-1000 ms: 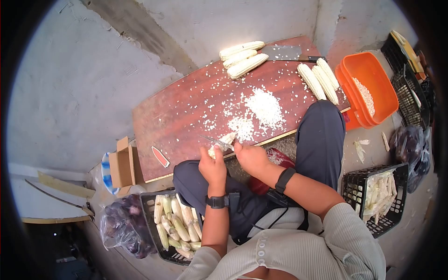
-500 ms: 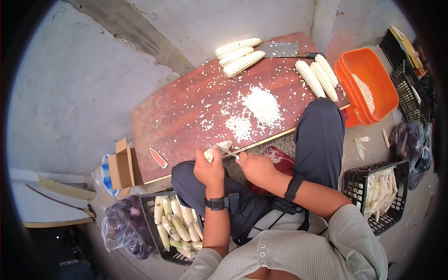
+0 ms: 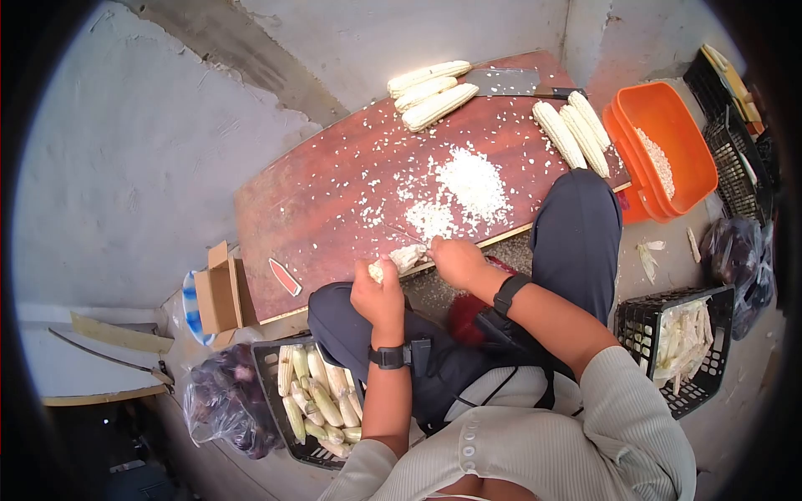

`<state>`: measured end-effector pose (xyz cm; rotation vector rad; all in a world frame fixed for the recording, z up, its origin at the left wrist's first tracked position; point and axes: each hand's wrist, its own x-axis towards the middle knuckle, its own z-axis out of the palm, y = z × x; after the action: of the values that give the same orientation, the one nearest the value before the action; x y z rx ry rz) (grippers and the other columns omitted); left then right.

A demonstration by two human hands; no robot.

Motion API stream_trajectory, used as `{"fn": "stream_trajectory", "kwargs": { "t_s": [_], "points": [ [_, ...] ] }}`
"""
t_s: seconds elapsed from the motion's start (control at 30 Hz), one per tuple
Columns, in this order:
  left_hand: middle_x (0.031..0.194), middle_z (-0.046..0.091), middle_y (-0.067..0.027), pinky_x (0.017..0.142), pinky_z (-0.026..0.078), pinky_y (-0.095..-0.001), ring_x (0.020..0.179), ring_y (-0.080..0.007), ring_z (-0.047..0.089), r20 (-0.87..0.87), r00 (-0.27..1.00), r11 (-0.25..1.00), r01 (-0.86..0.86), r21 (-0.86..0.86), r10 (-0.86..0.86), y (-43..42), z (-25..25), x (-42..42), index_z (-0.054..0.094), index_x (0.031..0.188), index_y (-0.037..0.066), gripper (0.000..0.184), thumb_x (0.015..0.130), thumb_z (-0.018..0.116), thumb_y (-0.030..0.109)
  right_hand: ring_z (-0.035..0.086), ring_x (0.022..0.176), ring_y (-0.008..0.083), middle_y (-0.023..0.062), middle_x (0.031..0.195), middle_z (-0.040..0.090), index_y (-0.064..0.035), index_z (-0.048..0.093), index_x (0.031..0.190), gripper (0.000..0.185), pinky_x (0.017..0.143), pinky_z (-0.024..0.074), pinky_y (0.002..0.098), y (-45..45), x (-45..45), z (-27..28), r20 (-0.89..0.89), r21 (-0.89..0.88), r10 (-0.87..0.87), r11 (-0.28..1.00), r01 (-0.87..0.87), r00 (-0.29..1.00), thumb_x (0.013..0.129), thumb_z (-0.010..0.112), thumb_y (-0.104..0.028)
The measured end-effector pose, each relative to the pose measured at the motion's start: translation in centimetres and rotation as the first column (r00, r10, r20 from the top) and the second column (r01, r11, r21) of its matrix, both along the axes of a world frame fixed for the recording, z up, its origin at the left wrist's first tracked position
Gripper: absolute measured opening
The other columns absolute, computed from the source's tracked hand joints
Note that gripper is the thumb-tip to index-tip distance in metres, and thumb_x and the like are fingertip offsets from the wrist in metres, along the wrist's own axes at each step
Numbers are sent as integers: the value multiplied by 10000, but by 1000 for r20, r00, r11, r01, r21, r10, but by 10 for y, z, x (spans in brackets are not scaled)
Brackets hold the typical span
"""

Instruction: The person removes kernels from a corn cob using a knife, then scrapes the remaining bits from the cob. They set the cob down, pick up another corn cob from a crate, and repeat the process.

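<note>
My left hand (image 3: 378,292) is closed around a white corn cob (image 3: 406,258) at the near edge of the red-brown board. Part of that cob is stripped and ragged. My right hand (image 3: 456,260) grips a small knife (image 3: 408,234), its thin blade pointing left just above the cob; its handle is mostly hidden in the fingers. Beyond the hands lies a heap of cut white kernels (image 3: 472,185), with loose ones scattered about. Whole peeled cobs (image 3: 439,108) rest at the far edge beside a cleaver (image 3: 504,82); more cobs (image 3: 582,132) lie at the right end.
An orange bucket (image 3: 618,125) with kernels inside stands right of the board (image 3: 292,213). A black crate (image 3: 266,367) of corn sits at lower left, another crate (image 3: 637,332) with husks at right. A red knife sheath (image 3: 285,276) and a cardboard box (image 3: 215,302) are at left.
My right hand and the knife have moved up and slightly right, the blade lifting from across the cob to above it. My left hand keeps its hold with little movement.
</note>
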<state>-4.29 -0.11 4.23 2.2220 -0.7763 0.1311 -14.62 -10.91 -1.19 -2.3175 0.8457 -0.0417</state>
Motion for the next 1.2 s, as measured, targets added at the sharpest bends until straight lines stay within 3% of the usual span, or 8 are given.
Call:
{"fn": "stream_trajectory", "kwargs": {
  "t_s": [0.17,0.3,0.33,0.63,0.83,0.93,1.07,1.2],
  "points": [
    [683,627,-186,559,461,-424,610,-373,608,-2,999,991,-53,-119,53,-1,6,0,579,789,28,302,832,640,320,623,718,398,205,757,636,18,554,947,231,655,494,481,8,-12,17,216,-45,-96,993,108,972,933,468,-196],
    [715,635,-176,600,468,-399,637,-337,614,-5,997,997,-72,-32,72,0,7,0,587,820,-4,319,845,647,309,618,624,326,157,715,606,-35,525,889,229,546,489,419,31,-29,46,308,-242,-6,967,85,952,923,521,-262],
    [721,636,-181,603,469,-402,644,-340,618,1,997,997,-81,-15,81,0,7,2,587,822,-5,323,845,648,312,619,587,296,136,686,599,-45,521,861,239,502,485,393,35,-31,45,312,-313,6,945,96,950,919,534,-276],
    [712,605,-228,586,441,-448,653,-423,579,9,999,999,-44,30,44,3,3,8,554,823,-18,346,843,622,321,629,574,293,129,622,603,-43,506,823,264,487,493,392,37,-23,23,170,-265,12,964,34,985,930,510,-284],
    [683,598,-224,572,436,-450,638,-420,580,33,998,998,-52,18,51,0,0,12,534,816,-7,356,849,611,339,642,667,333,154,667,622,-21,512,871,228,569,500,443,27,-2,4,214,-246,2,968,52,977,946,459,-229],
    [683,605,-220,571,441,-451,635,-412,589,40,998,997,-54,51,52,-1,1,10,535,822,-2,359,855,603,349,633,688,366,187,705,629,-10,531,878,264,608,498,468,24,1,16,156,-90,-73,992,88,985,953,449,-249],
    [696,620,-217,581,457,-451,644,-408,603,51,996,994,-83,71,79,-1,1,2,540,829,2,366,862,593,363,595,706,435,245,725,611,-1,563,880,323,635,476,501,31,5,3,324,206,-256,959,196,911,949,453,-297],
    [710,627,-222,593,467,-447,658,-406,612,60,995,997,-77,17,76,0,2,0,544,819,-7,361,859,607,346,600,711,421,241,730,612,-17,561,869,298,628,474,502,27,6,1,343,319,-312,926,202,886,945,455,-285]
  ]
}}
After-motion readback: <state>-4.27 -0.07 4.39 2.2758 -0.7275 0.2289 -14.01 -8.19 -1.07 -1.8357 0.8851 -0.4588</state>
